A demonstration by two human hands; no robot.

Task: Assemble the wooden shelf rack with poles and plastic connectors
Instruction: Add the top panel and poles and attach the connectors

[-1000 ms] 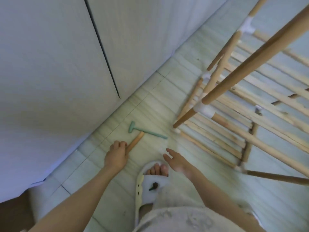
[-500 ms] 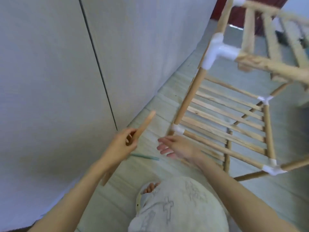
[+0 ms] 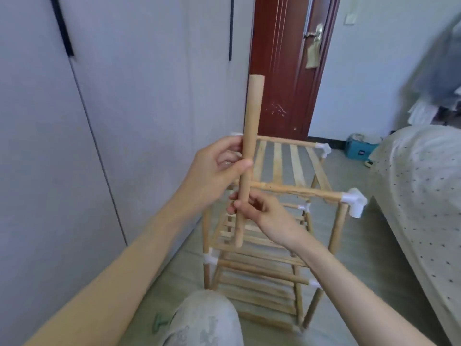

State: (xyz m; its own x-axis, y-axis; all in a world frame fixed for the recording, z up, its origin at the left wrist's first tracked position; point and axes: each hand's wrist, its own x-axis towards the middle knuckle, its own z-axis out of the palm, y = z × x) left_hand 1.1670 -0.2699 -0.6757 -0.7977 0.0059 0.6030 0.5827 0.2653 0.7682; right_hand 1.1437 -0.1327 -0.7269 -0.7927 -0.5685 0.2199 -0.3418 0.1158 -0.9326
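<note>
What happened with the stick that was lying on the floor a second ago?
The left hand picked the wooden pole up off the floor and raised it upright in front of the shelf rack. The right hand, empty before, now grips the pole lower down. The green mallet stayed on the floor, and the rack still stands by the wardrobe.
</note>
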